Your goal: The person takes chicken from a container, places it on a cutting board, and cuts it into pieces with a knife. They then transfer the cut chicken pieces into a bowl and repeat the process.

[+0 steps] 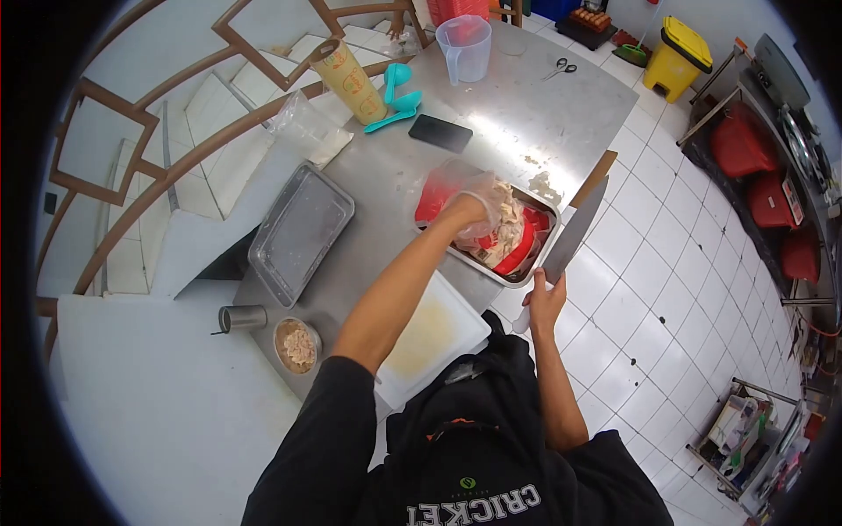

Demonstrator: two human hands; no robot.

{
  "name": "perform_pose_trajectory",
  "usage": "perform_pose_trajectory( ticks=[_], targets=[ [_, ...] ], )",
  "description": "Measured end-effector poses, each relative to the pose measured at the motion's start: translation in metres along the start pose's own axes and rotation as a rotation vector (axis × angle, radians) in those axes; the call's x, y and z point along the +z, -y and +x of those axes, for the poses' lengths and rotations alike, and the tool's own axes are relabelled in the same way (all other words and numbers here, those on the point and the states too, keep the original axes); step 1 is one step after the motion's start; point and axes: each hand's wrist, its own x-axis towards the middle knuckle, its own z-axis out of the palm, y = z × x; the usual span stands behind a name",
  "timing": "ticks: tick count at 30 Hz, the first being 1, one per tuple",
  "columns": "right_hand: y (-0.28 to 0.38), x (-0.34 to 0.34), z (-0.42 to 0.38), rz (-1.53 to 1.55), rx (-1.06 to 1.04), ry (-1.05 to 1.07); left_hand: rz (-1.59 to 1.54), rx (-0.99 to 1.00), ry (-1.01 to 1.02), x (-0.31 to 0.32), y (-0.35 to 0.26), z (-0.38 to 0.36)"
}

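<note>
My left hand (475, 212), in a loose clear plastic glove, reaches into a metal tray (545, 203) of pale, shredded-looking meat (509, 230). The meat lies in and around a red and white plastic bag (526, 248). The crumpled glove hides the fingers. Off the table's right edge, my right hand (545, 304) is closed around a large knife (574, 232), its broad blade pointing up and away. A white cutting board (430, 337) with a yellowish stain lies close to my body, below the tray.
On the steel table (386, 223) are an empty-looking metal tray (303, 232), a bowl of pale pieces (298, 344), a metal cup (243, 318), a phone (440, 132), teal scoops (397, 110), a patterned roll (348, 81), a clear jug (465, 51) and scissors (561, 67).
</note>
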Motion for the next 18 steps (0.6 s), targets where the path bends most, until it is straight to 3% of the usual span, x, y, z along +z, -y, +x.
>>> perform_pose_trajectory(
  ticks=[1, 3, 5, 11, 13, 14, 15, 18],
  targets=[
    [0.000, 0.000, -0.001, 0.002, -0.005, -0.003, -0.202, -0.027, -0.095, 0.001, 0.003, -0.009],
    [-0.001, -0.002, -0.005, -0.011, -0.009, -0.004, -0.589, -0.090, -0.082, -0.018, -0.010, -0.039],
    [-0.004, -0.006, -0.008, -0.043, -0.011, 0.005, -1.186, -0.297, -0.014, -0.041, -0.025, -0.069],
    [-0.003, -0.017, -0.019, -0.130, -0.079, 0.017, -1.414, -0.208, -0.166, -0.037, -0.026, -0.117],
    [0.005, -0.020, -0.028, -0.220, -0.107, 0.025, -1.340, -0.165, -0.216, -0.026, -0.025, -0.148],
    [-0.002, -0.023, -0.026, -0.288, -0.206, 0.041, -1.303, -0.152, -0.236, -0.021, -0.022, -0.166],
    [-0.015, -0.028, -0.022, -0.357, -0.301, 0.061, -1.479, -0.201, -0.170, -0.023, -0.022, -0.185],
    [-0.007, -0.023, -0.047, -0.495, -0.443, 0.240, -1.268, -0.307, -0.173, 0.057, 0.010, -0.231]
  ],
)
